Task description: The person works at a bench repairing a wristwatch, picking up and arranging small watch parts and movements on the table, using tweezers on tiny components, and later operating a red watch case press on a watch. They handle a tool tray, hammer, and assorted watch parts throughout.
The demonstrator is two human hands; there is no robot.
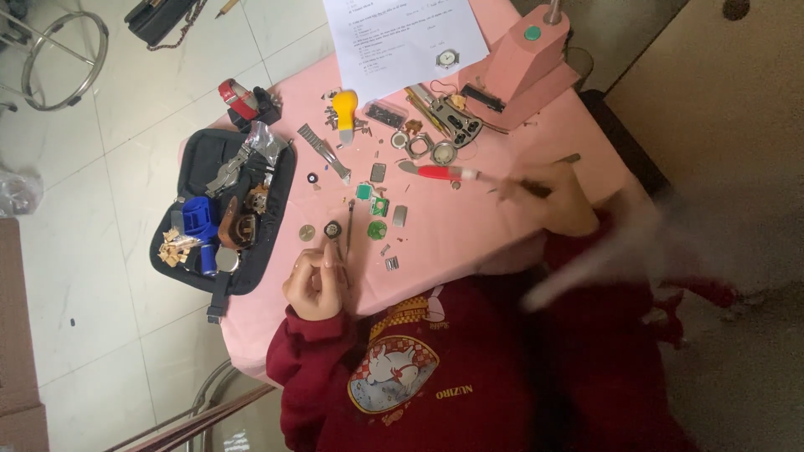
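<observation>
A pink-covered table (pixel 469 226) fills the frame's centre above pale floor tiles (pixel 109 125). The left hand (pixel 316 285), fingers pinched together, touches a small round dark watch part (pixel 332 228). The right hand (pixel 557 197), blurred, grips a thin dark tool (pixel 529 187); its tip is hard to make out.

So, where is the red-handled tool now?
In the head view, the red-handled tool lies on the pink table, between the small green parts and the right hand.

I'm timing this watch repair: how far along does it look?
Done: cases and rings lie apart on the pink table. In hand: the left hand pinches a small round part; the right hand, blurred, holds a thin tool. Left: loose parts unassembled.
</observation>
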